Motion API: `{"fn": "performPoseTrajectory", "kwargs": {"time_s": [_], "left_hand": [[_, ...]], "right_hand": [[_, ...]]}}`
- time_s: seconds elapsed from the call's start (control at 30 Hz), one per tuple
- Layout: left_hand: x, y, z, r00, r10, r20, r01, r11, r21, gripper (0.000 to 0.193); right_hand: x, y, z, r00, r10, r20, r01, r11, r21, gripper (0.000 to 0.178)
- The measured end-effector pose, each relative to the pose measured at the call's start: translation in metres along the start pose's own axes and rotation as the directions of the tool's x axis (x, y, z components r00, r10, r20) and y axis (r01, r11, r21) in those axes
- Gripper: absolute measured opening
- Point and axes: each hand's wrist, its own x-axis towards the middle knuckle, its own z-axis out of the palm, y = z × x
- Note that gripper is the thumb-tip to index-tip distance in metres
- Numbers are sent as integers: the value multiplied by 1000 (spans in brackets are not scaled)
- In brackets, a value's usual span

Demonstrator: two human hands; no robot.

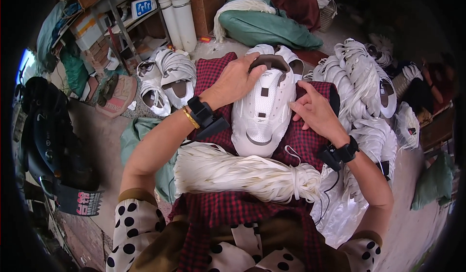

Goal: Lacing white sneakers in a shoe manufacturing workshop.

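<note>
1 downward head-height fisheye view

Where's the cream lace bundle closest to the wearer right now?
Head view, lower centre: the cream lace bundle lies crosswise over the red-and-black checked cloth, just below the toe of the white shoe upper, tied end toward the person's right.

White shoe (264, 126), red-and-black checked cloth (213, 73), cream laces (228, 170)

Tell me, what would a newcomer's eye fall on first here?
Probably the white shoe upper in the middle, toe toward the wearer, with the left hand at its opening and the right hand by its side. Just below it lies a thick bundle of pale laces. Beyond, at the top centre, a plump green sack stands out.
</note>
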Motion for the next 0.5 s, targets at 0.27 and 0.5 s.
{"fn": "performPoseTrajectory", "kwargs": {"time_s": [0.27, 0.5], "left_hand": [[-28, -19, -44, 954, -101, -281, 105, 995, -3, 46], [-218, -147, -82, 346, -664, 663, 896, 443, -23, 25]], "right_hand": [[-5, 63, -61, 984, 50, -171, 15, 932, 361, 25], [-124, 232, -2, 690, 497, 526, -488, 856, -169, 23]]}}
